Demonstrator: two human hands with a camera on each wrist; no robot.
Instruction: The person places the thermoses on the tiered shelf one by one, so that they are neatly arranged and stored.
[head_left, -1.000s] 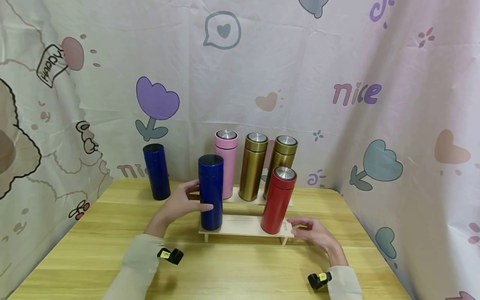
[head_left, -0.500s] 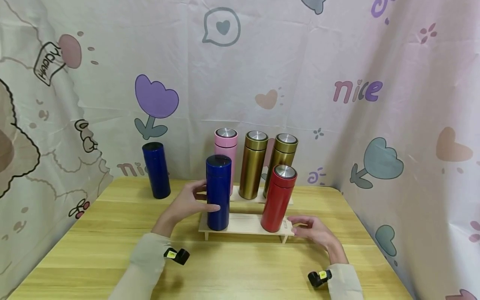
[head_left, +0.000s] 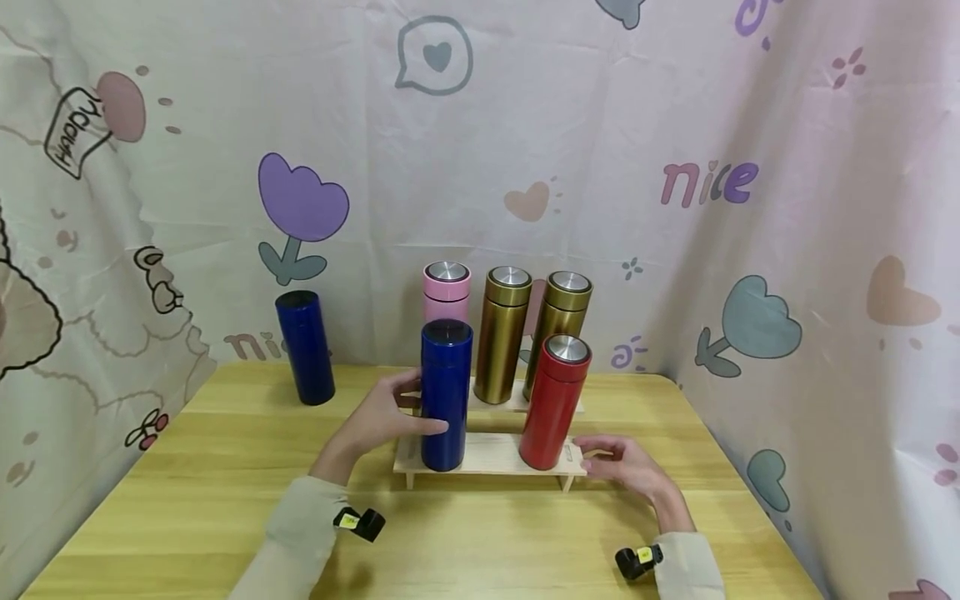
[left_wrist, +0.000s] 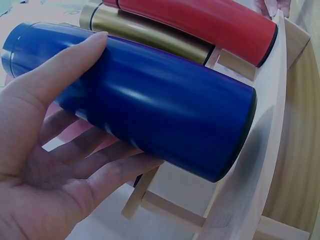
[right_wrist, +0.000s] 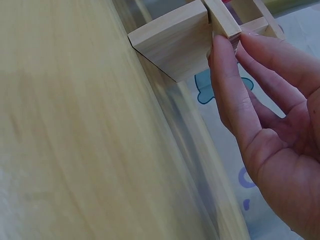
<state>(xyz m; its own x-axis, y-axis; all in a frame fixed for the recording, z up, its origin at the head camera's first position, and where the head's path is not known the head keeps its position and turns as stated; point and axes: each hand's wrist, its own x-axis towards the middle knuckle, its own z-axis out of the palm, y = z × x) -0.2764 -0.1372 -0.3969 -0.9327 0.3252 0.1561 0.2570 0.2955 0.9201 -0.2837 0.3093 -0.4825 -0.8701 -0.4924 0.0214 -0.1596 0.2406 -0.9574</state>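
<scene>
In the head view my left hand (head_left: 382,417) grips a dark blue thermos bottle (head_left: 446,396) by its side, thumb in front and fingers behind. The bottle is upright over the left part of the lower step of a pale wooden stand (head_left: 491,450); whether its base touches the wood I cannot tell. A red thermos bottle (head_left: 555,404) stands on the right of that step. My right hand (head_left: 622,465) pinches the stand's right end between thumb and fingers, as the right wrist view shows. The blue bottle partly hides a pink thermos bottle (head_left: 447,287) behind it.
Two gold thermos bottles (head_left: 504,337) stand with the pink one on the stand's upper step. Another blue thermos bottle (head_left: 305,350) stands on the wooden table (head_left: 480,542) at the back left. A printed curtain (head_left: 600,125) hangs behind and beside the table.
The blue thermos bottle in my left hand has shifted right above the lower step, towards the red one, and now covers more of the pink one. My right hand stays at the stand's end.
</scene>
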